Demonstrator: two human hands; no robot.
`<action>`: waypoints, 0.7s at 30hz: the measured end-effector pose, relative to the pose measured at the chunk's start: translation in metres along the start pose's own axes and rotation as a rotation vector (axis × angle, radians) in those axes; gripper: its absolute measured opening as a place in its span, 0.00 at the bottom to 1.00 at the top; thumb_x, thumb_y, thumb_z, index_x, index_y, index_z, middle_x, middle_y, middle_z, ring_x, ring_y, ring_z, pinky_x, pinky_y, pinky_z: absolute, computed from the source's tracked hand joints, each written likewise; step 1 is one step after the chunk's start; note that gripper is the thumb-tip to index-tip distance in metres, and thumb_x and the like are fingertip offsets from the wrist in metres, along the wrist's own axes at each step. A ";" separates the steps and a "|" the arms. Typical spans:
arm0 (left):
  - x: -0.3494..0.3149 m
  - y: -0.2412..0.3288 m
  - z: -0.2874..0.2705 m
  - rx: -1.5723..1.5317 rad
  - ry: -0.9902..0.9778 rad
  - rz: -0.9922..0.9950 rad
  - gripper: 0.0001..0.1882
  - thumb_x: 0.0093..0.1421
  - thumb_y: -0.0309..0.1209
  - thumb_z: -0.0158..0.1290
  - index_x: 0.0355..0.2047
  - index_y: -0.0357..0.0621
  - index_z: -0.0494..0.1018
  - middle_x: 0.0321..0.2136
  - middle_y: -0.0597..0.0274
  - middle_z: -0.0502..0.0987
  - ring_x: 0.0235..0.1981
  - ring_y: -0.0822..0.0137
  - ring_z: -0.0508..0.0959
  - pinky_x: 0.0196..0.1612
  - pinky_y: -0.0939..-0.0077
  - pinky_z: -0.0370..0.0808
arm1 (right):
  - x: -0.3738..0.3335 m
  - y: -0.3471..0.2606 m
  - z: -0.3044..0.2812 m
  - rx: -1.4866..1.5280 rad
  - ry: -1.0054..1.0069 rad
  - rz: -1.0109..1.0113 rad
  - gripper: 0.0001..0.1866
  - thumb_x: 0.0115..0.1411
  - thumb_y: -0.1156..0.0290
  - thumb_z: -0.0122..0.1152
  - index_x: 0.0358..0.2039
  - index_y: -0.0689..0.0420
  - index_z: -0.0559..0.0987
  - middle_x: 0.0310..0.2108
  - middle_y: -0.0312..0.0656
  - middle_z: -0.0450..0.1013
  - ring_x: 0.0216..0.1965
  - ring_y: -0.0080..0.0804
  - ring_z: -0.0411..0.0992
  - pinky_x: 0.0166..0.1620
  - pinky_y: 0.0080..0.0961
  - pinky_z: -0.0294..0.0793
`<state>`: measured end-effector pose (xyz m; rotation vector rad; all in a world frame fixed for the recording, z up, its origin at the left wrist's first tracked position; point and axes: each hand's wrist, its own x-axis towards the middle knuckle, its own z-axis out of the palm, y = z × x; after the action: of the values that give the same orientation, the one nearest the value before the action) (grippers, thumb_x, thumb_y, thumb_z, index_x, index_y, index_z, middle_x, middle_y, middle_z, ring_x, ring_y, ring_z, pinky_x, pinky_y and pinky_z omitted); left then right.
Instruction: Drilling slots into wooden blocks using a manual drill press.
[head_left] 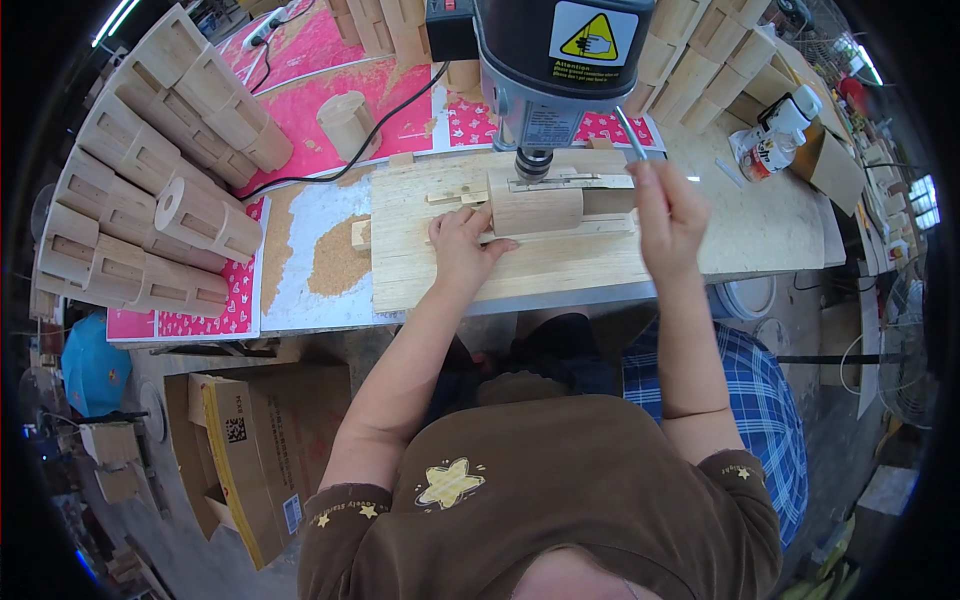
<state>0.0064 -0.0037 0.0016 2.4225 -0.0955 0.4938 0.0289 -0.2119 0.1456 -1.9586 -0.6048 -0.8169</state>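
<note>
A drill press (555,60) stands over the bench, its chuck (534,163) just above a pale wooden cylinder (537,212). The cylinder lies on its side in a wooden jig (610,228) fixed on a flat board (420,280). At the cylinder's left end rests my left hand (465,245), fingers stretched out and thumb along the jig's near rail. My right hand (672,215) is closed round the end of the press's metal lever (630,132), to the right of the machine. The chuck hides where the bit meets the wood.
Stacks of wooden cylinders with slots (150,210) fill the bench's left side; one more cylinder (348,125) stands behind. A black cable (375,130) crosses the pink sheet. Bottles (775,145) stand at the right, and a cardboard box (270,450) is on the floor at left.
</note>
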 end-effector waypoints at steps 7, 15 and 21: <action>0.000 -0.002 0.005 -0.015 0.086 0.033 0.25 0.36 0.39 0.66 0.39 0.52 0.76 0.22 0.69 0.70 0.34 0.64 0.69 0.47 0.64 0.56 | -0.027 0.052 0.041 0.047 0.101 -0.234 0.05 0.53 0.78 0.55 0.22 0.60 0.72 0.15 0.41 0.63 0.18 0.35 0.63 0.31 0.31 0.62; -0.003 -0.005 0.003 0.005 -0.002 -0.009 0.31 0.36 0.43 0.66 0.45 0.52 0.74 0.27 0.66 0.71 0.37 0.62 0.70 0.50 0.60 0.55 | 0.062 -0.010 0.000 -0.078 0.140 -0.180 0.10 0.58 0.72 0.52 0.23 0.62 0.74 0.18 0.43 0.66 0.21 0.33 0.65 0.26 0.23 0.63; 0.004 -0.001 0.001 -0.060 -0.038 -0.025 0.30 0.36 0.42 0.66 0.43 0.52 0.75 0.27 0.67 0.71 0.37 0.65 0.70 0.49 0.63 0.55 | 0.145 0.017 0.031 -0.047 0.101 0.036 0.15 0.60 0.62 0.48 0.29 0.63 0.75 0.21 0.51 0.68 0.24 0.40 0.68 0.32 0.30 0.67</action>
<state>0.0107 -0.0027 0.0019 2.3723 -0.0951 0.4285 0.1459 -0.1795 0.2329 -1.9524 -0.4937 -0.9095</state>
